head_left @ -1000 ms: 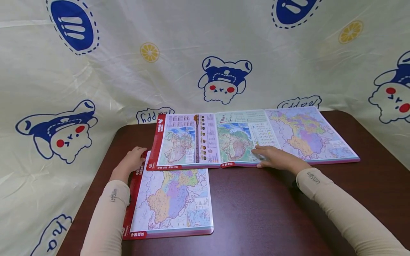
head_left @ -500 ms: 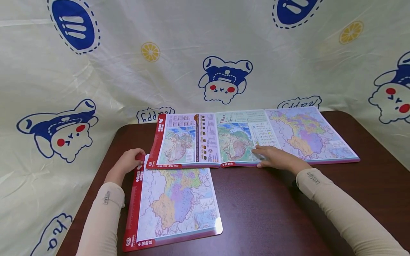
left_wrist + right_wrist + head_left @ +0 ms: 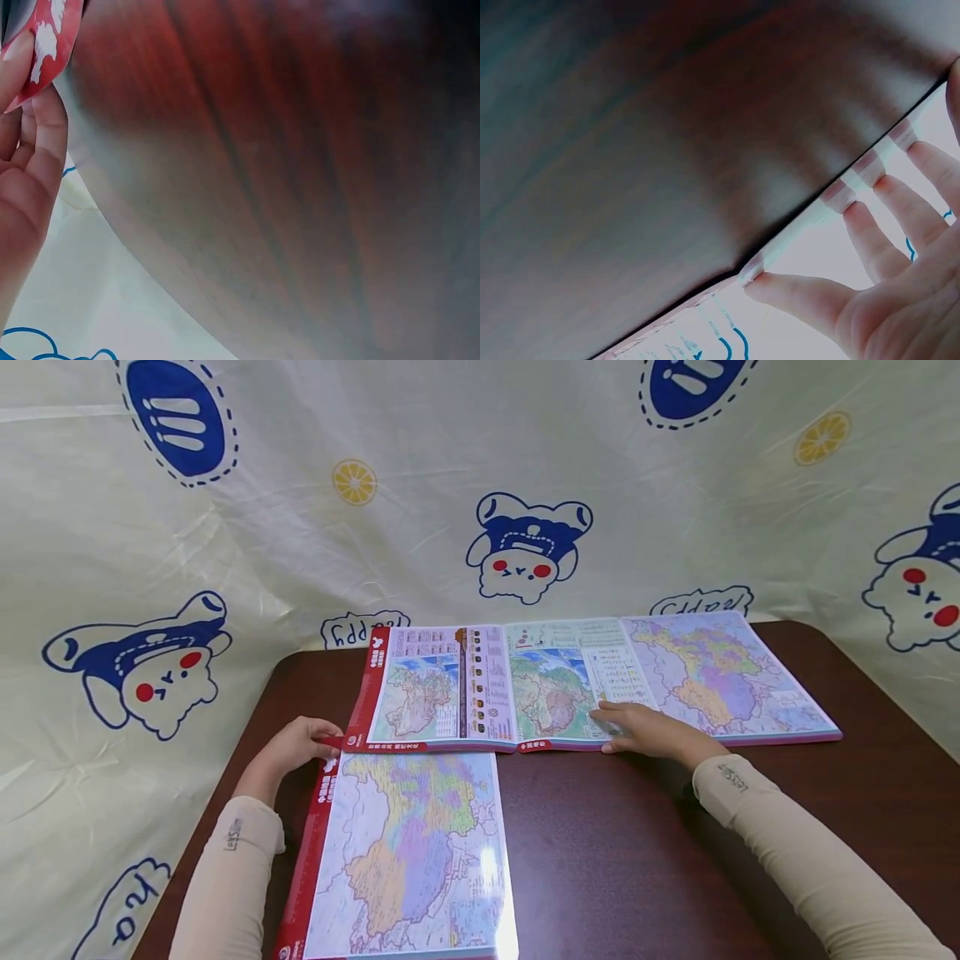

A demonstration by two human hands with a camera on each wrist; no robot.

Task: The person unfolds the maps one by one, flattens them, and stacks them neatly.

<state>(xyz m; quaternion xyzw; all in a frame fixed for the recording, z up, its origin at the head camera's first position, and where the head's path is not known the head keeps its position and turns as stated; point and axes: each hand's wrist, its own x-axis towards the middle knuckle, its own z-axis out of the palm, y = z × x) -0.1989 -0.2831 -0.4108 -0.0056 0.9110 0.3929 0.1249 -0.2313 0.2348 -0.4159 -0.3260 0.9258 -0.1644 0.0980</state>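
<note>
In the head view, my left hand (image 3: 288,756) pinches the upper left corner of a red-edged map (image 3: 401,852) with coloured regions. Thumb and fingers grip its red corner (image 3: 56,34) in the left wrist view. This near map lies on the table at the left, its top beside the row of maps. My right hand (image 3: 656,735) rests with spread fingers on the front edge of the middle map (image 3: 551,693). To the left of that is another red-bordered map (image 3: 420,693), and on the right a coloured map (image 3: 720,672). In the right wrist view the fingers (image 3: 911,202) look straight.
A dark brown table (image 3: 622,852) lies under the maps. Behind it hangs a pale curtain (image 3: 420,552) printed with blue cartoon figures and orange slices. The row of maps runs along the table's back edge.
My left hand has gone from the near map's red border to its corner, drawing the map toward me; it tilted on the way and is straighter now. My right hand has stayed put.
</note>
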